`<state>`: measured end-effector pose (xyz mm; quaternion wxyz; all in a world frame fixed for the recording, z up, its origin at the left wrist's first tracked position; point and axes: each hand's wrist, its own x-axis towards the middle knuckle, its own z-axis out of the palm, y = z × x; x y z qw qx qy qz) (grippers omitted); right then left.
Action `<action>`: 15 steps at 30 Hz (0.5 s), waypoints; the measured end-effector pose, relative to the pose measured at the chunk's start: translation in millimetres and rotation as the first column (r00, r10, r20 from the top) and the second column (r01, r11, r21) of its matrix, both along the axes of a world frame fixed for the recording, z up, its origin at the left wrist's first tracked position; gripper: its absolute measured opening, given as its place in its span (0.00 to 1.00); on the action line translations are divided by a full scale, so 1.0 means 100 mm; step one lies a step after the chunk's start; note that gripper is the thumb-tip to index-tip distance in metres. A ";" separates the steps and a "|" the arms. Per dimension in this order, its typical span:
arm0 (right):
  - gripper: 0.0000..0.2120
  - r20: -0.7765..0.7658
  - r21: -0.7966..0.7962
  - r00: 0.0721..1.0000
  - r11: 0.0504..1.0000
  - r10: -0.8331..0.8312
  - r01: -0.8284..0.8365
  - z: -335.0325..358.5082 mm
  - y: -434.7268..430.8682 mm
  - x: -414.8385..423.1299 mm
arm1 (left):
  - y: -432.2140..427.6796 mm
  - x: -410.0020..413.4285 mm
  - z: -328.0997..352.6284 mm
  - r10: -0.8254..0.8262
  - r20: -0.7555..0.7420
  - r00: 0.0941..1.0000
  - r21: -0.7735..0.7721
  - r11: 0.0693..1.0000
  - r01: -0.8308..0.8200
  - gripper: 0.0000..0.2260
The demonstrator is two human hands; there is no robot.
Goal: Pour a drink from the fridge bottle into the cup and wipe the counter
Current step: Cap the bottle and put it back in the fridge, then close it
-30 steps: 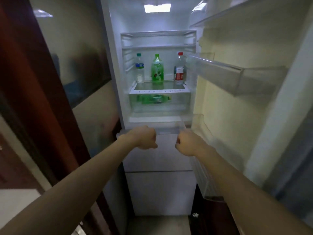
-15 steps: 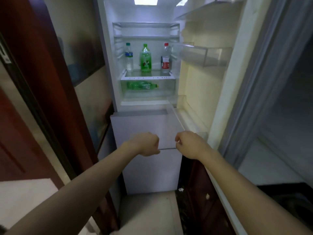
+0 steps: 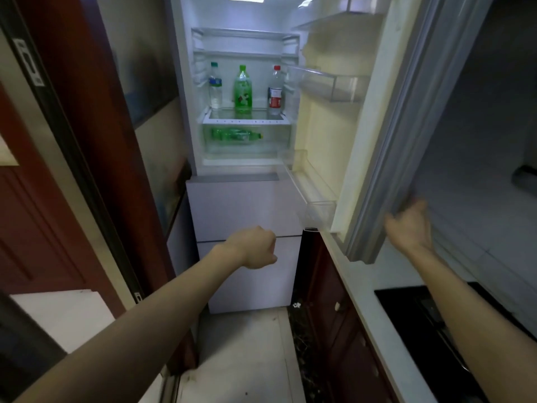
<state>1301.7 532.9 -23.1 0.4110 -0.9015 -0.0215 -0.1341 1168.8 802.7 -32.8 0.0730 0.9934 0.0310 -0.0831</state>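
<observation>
Gripping door, right hand, three upright bottles, one lying bottle

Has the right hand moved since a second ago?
Yes. The right hand has left its spot beside the left hand, in front of the lower drawer, and swung rightward to grip the edge of the open fridge door.

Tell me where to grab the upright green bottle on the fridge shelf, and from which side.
Grip the green bottle round its labelled body, coming straight in from the front. It stands upright between the blue-labelled bottle and red-capped bottle, apart from both. The left hand is free; the right hand holds the fridge door.
</observation>
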 end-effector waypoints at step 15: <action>0.13 0.053 0.180 0.997 0.982 0.048 -0.057 0.08 0.20 0.23 | 0.01 -0.08 0.16 0.045 0.029 0.999 0.027 0.999 -0.046 0.14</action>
